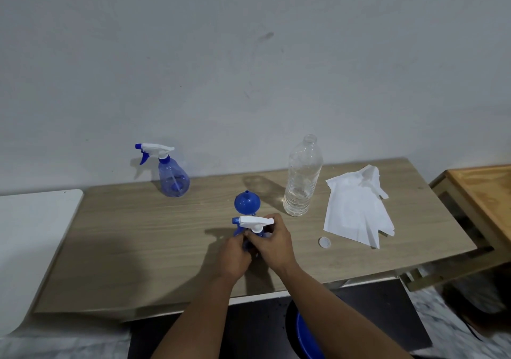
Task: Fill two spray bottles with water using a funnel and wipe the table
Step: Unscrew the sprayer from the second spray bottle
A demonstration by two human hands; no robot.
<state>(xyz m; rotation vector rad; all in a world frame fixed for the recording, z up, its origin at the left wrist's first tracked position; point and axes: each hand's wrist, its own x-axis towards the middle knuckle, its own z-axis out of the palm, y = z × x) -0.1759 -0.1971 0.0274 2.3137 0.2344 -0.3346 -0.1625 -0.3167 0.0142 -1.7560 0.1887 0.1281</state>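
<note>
No text, label, brand or number is legible on anything near the person's fingers or elsewhere.

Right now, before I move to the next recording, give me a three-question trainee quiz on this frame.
1. True or false: the water bottle is capped.
2. Which stands nearer the wall: the far spray bottle or the funnel?
3. What do the left hand and right hand hold?

Key:
1. False; its cap lies on the table.
2. The far spray bottle.
3. The near spray bottle, at its trigger head.
</note>
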